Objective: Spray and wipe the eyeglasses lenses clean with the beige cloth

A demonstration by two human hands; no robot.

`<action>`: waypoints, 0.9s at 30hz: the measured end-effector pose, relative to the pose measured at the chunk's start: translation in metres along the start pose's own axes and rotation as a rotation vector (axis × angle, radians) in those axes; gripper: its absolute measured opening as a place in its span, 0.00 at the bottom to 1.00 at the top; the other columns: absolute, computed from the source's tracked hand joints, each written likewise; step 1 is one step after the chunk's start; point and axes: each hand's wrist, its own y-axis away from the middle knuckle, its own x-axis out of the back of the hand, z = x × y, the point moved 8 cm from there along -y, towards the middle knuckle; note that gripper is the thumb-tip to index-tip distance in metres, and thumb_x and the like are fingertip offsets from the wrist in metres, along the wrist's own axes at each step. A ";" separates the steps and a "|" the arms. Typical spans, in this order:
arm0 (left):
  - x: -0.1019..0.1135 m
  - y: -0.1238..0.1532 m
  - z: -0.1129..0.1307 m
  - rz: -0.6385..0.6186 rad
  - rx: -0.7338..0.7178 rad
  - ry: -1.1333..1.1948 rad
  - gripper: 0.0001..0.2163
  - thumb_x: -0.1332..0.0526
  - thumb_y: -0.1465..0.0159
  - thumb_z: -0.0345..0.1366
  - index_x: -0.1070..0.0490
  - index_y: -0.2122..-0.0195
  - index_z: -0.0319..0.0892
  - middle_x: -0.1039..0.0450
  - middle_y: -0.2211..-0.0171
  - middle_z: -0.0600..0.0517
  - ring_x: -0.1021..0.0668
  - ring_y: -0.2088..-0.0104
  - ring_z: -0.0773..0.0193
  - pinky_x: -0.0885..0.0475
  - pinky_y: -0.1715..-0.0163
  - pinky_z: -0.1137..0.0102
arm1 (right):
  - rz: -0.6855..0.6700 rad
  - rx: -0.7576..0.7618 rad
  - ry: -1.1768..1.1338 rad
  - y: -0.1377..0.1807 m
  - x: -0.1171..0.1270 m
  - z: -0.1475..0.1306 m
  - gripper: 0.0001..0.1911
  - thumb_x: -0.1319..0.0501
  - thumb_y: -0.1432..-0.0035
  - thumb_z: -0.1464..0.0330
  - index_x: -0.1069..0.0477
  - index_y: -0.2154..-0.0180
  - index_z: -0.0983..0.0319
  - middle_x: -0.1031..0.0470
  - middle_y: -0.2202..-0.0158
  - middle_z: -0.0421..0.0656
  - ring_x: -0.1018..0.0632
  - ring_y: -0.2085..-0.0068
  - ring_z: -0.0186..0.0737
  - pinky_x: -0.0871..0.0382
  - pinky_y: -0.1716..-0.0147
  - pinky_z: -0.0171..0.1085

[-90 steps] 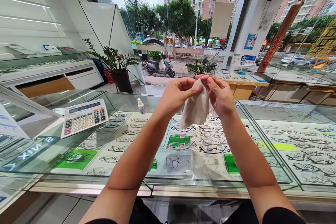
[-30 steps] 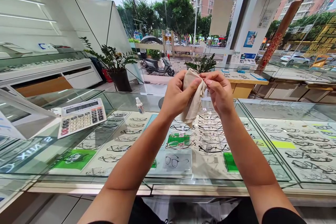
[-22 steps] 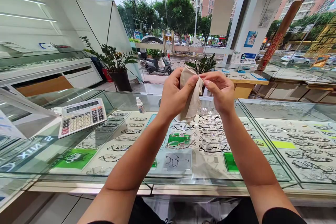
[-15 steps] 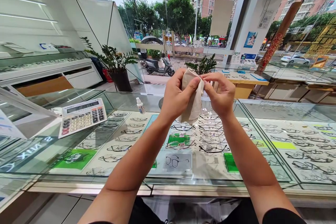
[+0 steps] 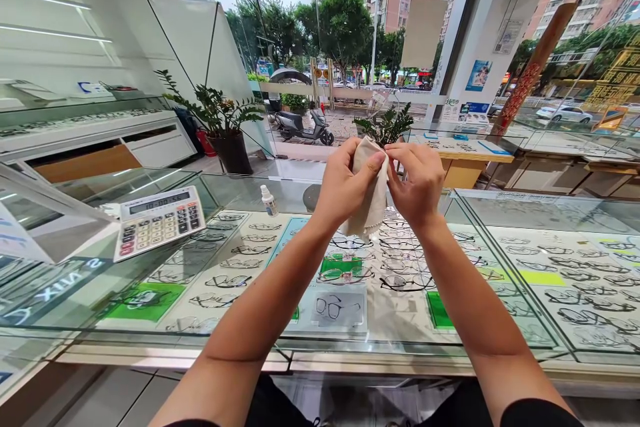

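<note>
A pale beige cleaning cloth (image 5: pixel 369 203) with a zigzag edge hangs from my left hand (image 5: pixel 347 180), whose fingers and thumb are closed around it. Close against the cloth's right side, my right hand (image 5: pixel 416 180) has its fingers pinched together. Whatever sits between those fingertips and inside the cloth's fold is hidden. Both hands are raised above a glass display counter (image 5: pixel 340 340). Under the glass, rows of eyeglasses (image 5: pixel 406 281) lie below my hands.
A white spray bottle (image 5: pixel 269 201) stands on the counter left of my hands. Farther left lies a tilted calculator (image 5: pixel 159 221). Potted plants (image 5: pixel 231 153) stand beyond the counter, and a second glass case (image 5: pixel 575 280) adjoins on the right.
Both hands have dropped slightly with the cloth. My right hand has turned, its fingers now more curled and closer against the cloth. The counter items stay put.
</note>
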 end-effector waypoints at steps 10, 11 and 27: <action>0.006 -0.003 -0.007 0.029 0.016 -0.086 0.22 0.27 0.36 0.57 0.29 0.65 0.43 0.28 0.69 0.54 0.31 0.69 0.64 0.34 0.69 0.68 | -0.102 -0.036 0.023 0.005 -0.015 0.002 0.10 0.41 0.26 0.68 0.20 0.58 0.57 0.12 0.53 0.46 0.17 0.55 0.47 0.34 0.51 0.48; 0.006 -0.003 -0.008 0.029 0.020 -0.087 0.22 0.27 0.36 0.57 0.29 0.65 0.43 0.29 0.70 0.54 0.31 0.70 0.64 0.34 0.69 0.68 | -0.102 -0.035 0.021 0.005 -0.015 0.002 0.10 0.41 0.26 0.68 0.20 0.58 0.57 0.12 0.53 0.46 0.17 0.55 0.47 0.34 0.51 0.48; 0.011 -0.006 -0.008 0.025 -0.017 -0.132 0.21 0.27 0.35 0.55 0.30 0.65 0.44 0.31 0.70 0.54 0.31 0.69 0.63 0.35 0.69 0.67 | -0.166 -0.019 0.036 0.000 -0.012 -0.004 0.12 0.42 0.24 0.68 0.20 0.58 0.56 0.11 0.53 0.42 0.17 0.55 0.45 0.36 0.50 0.47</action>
